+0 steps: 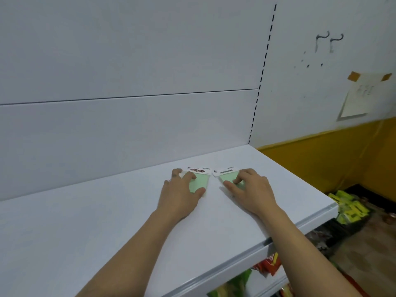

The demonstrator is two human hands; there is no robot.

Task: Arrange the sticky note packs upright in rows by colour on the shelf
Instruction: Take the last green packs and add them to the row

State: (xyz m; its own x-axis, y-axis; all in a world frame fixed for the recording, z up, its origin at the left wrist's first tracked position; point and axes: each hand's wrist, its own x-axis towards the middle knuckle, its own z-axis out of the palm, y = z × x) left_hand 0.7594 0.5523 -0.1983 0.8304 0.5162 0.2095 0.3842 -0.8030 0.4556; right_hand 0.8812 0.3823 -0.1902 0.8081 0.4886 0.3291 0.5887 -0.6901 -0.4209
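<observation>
Two green sticky note packs with white header cards lie flat on the white shelf (85, 221), side by side near its back right. My left hand (182, 194) grips the left pack (199, 183), fingers over its top and thumb at its lower edge. The right pack (227, 175) is under my right hand (250, 189), with curled fingertips on its green face and thumb along its lower left edge. Both packs are partly hidden by my fingers.
The shelf's white back panel (128, 125) rises right behind the packs. A slotted upright (260, 82) marks the shelf's right end. Below the front edge are snack bags (265, 264). Yellow packets (347, 209) lie lower right, near an orange wall band (321, 159).
</observation>
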